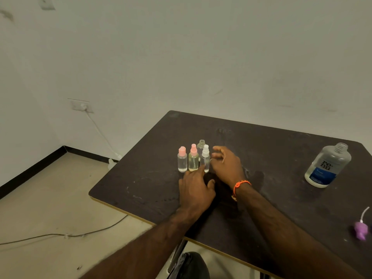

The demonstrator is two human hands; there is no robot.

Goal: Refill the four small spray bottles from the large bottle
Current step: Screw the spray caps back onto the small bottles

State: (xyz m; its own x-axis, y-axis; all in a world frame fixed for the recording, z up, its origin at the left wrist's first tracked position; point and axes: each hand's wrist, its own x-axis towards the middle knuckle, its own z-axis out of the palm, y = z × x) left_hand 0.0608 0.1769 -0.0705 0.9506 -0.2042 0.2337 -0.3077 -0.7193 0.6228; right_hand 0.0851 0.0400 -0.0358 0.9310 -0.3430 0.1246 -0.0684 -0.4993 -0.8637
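Step in hand: judged to be setting the white-capped spray bottle (205, 158) into line with the capped pair; three of four bottles appear capped and holding liquid.
Left hand (194, 187): low on the surface (271, 150), fingers stretched forward, a fingertip at the base of the white-capped spray bottle; nothing grasped.
Right hand (227, 164): just right of the white-capped spray bottle, fingers loosely spread and slightly blurred; contact with the bottle uncertain, nothing visibly clasped.
Pink-capped spray bottles: two, the left one (182, 159) clear, the right one (193, 158) yellowish; upright, side by side, immediately left of the white-capped one.
Uncapped small bottle (201, 147): upright behind the row, neck open; fill level cannot be told.
Large bottle (328, 165): upright, cap off, far right of the surface, well apart from both hands.
Purple spray head (360, 230): lying at the right edge with its dip tube, well apart from the uncapped small bottle.
Next move, as judged: reaching right for the large bottle or the purple spray head, depending on whether the uncapped small bottle is full.
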